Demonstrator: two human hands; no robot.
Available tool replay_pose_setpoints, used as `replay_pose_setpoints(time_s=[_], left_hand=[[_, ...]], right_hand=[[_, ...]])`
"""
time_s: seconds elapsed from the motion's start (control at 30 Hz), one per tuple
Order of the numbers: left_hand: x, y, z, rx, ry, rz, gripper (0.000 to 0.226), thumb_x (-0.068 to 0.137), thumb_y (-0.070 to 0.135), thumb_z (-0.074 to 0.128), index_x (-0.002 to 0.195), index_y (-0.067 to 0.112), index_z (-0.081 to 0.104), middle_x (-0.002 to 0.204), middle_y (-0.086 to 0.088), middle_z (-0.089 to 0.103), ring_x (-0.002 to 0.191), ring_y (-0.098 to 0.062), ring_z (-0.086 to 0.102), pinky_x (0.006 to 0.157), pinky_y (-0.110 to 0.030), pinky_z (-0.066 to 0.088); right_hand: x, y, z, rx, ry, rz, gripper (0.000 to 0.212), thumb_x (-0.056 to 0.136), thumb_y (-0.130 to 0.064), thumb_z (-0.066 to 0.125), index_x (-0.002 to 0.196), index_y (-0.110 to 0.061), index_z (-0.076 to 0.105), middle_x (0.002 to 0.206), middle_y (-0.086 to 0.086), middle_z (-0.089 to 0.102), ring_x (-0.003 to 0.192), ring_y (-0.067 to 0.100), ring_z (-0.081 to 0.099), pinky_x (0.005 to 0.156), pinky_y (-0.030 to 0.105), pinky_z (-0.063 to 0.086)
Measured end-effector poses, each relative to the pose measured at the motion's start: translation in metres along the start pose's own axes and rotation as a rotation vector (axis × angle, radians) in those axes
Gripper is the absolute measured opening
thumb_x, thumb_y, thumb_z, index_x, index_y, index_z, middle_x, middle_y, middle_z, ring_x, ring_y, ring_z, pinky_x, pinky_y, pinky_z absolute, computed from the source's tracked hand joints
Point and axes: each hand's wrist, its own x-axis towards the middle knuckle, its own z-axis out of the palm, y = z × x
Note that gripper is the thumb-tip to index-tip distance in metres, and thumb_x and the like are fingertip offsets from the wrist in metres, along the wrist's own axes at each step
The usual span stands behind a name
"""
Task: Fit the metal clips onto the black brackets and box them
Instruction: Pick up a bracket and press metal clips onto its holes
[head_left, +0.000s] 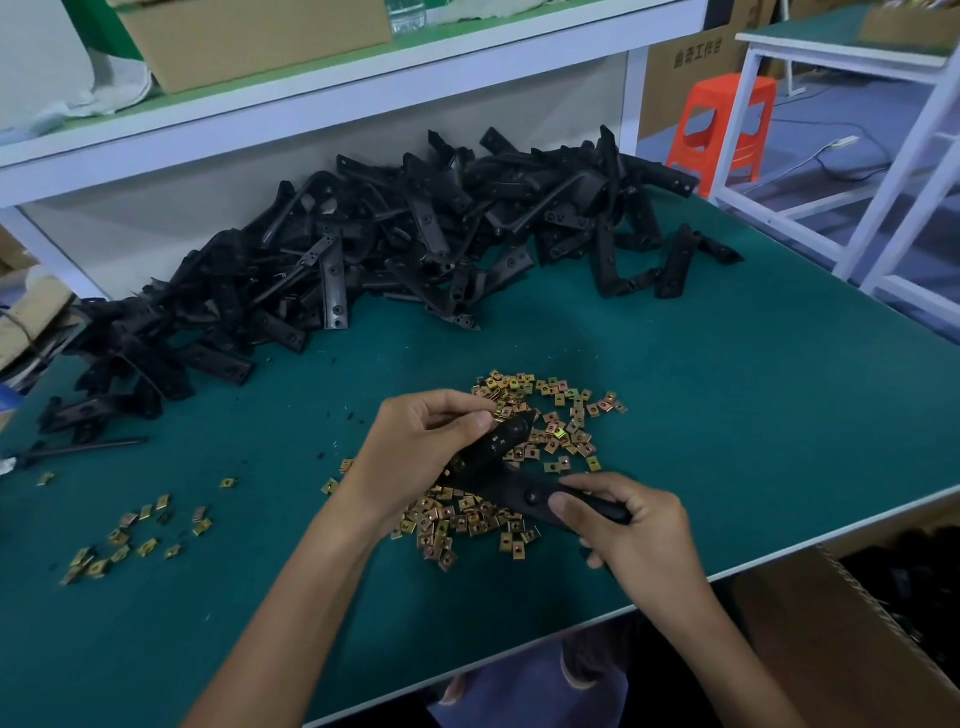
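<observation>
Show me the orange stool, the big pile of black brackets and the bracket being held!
orange stool (727, 85), head view, its seat top.
pile of black brackets (415, 228), head view, middle of the heap.
held bracket (511, 489), head view, its lower arm.

Assy wkshp, green bench (753, 415), bracket heap (395, 234) (bulk)

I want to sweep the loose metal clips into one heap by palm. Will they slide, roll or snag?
The metal clips look flat and squarish, so they would probably slide rather than roll. They seem small and light; the strays on the green mat suggest a push may scatter some.
</observation>
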Motion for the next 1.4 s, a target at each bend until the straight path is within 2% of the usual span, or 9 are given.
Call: replay_pose_setpoints(time_s=[0.2, 0.33, 0.43, 0.53, 0.67, 0.87, 1.03, 1.23, 1.4], left_hand=[[-0.002, -0.005, 0.001, -0.01, -0.009, 0.003, 0.013, 0.092, 0.017, 0.072, 0.091, 0.027, 0.08, 0.09, 0.001, 0.078, 0.087, -0.013, 0.072, 0.079, -0.024, 0.054], [-0.006, -0.01, 0.005, 0.12, 0.006, 0.066, 0.014, 0.088, 0.027, 0.077, 0.101, 0.033, 0.078, 0.095, 0.011, 0.077, 0.092, -0.006, 0.071, 0.084, -0.026, 0.055], [-0.013, -0.021, 0.017, 0.309, 0.064, 0.137, 0.036, 0.08, 0.037, 0.083, 0.114, 0.042, 0.069, 0.103, 0.023, 0.072, 0.1, 0.006, 0.065, 0.089, -0.019, 0.052], [-0.017, -0.027, 0.023, 0.326, 0.143, 0.2, 0.032, 0.083, 0.031, 0.082, 0.107, 0.046, 0.068, 0.099, 0.029, 0.071, 0.096, 0.009, 0.065, 0.08, -0.008, 0.048], [-0.019, -0.031, 0.028, 0.314, 0.182, 0.239, 0.023, 0.085, 0.028, 0.08, 0.103, 0.039, 0.072, 0.092, 0.027, 0.072, 0.088, 0.006, 0.067, 0.071, -0.007, 0.046], [-0.019, -0.031, 0.024, 0.309, 0.166, 0.234, 0.025, 0.085, 0.031, 0.08, 0.108, 0.036, 0.073, 0.096, 0.027, 0.072, 0.092, 0.006, 0.067, 0.073, -0.005, 0.045], [-0.022, -0.031, 0.017, 0.398, 0.109, 0.229, 0.045, 0.087, 0.036, 0.076, 0.126, 0.05, 0.06, 0.114, 0.039, 0.063, 0.109, 0.017, 0.056, 0.083, 0.001, 0.039], [-0.025, -0.036, 0.015, 0.384, 0.216, 0.222, 0.03, 0.085, 0.042, 0.077, 0.113, 0.04, 0.066, 0.108, 0.025, 0.067, 0.106, 0.005, 0.06, 0.09, -0.023, 0.049], [-0.02, -0.024, 0.026, 0.447, 0.222, 0.301, 0.029, 0.083, 0.046, 0.077, 0.11, 0.039, 0.068, 0.106, 0.03, 0.066, 0.101, 0.008, 0.061, 0.083, -0.023, 0.05]], right_hand=[[0.003, -0.001, -0.004, 0.008, -0.028, 0.029, 0.014, 0.074, -0.039, 0.083, 0.087, -0.036, 0.081, 0.076, 0.004, 0.074, 0.049, 0.014, 0.06, 0.049, 0.024, 0.05], [0.006, 0.001, -0.004, -0.023, -0.026, 0.034, 0.008, 0.082, -0.03, 0.083, 0.087, -0.035, 0.081, 0.074, 0.005, 0.073, 0.051, 0.018, 0.06, 0.05, 0.027, 0.05], [0.006, 0.004, -0.004, -0.032, -0.006, 0.036, 0.008, 0.082, -0.031, 0.083, 0.089, -0.035, 0.081, 0.075, 0.007, 0.073, 0.052, 0.02, 0.061, 0.051, 0.03, 0.052], [0.006, 0.007, -0.002, -0.052, 0.004, 0.025, 0.011, 0.083, -0.028, 0.083, 0.088, -0.038, 0.08, 0.074, 0.004, 0.074, 0.052, 0.015, 0.062, 0.048, 0.026, 0.051], [0.005, 0.007, -0.001, -0.068, 0.013, 0.003, 0.014, 0.083, -0.028, 0.083, 0.087, -0.041, 0.079, 0.074, -0.001, 0.074, 0.052, 0.01, 0.061, 0.046, 0.024, 0.05], [0.003, 0.006, -0.001, -0.068, 0.017, -0.006, 0.015, 0.082, -0.029, 0.083, 0.088, -0.042, 0.079, 0.077, -0.002, 0.075, 0.052, 0.01, 0.062, 0.048, 0.021, 0.05], [0.002, 0.002, -0.001, -0.022, 0.037, -0.015, 0.018, 0.072, -0.043, 0.081, 0.089, -0.038, 0.08, 0.076, 0.0, 0.075, 0.05, 0.01, 0.06, 0.048, 0.021, 0.049], [0.0, -0.002, -0.002, -0.011, 0.078, -0.004, 0.013, 0.076, -0.037, 0.083, 0.089, -0.036, 0.08, 0.074, 0.002, 0.074, 0.05, 0.011, 0.06, 0.049, 0.023, 0.05], [-0.013, -0.013, -0.011, 0.012, 0.116, 0.041, 0.012, 0.091, -0.013, 0.075, 0.096, -0.023, 0.078, 0.079, -0.001, 0.075, 0.054, 0.012, 0.063, 0.048, 0.026, 0.052]])
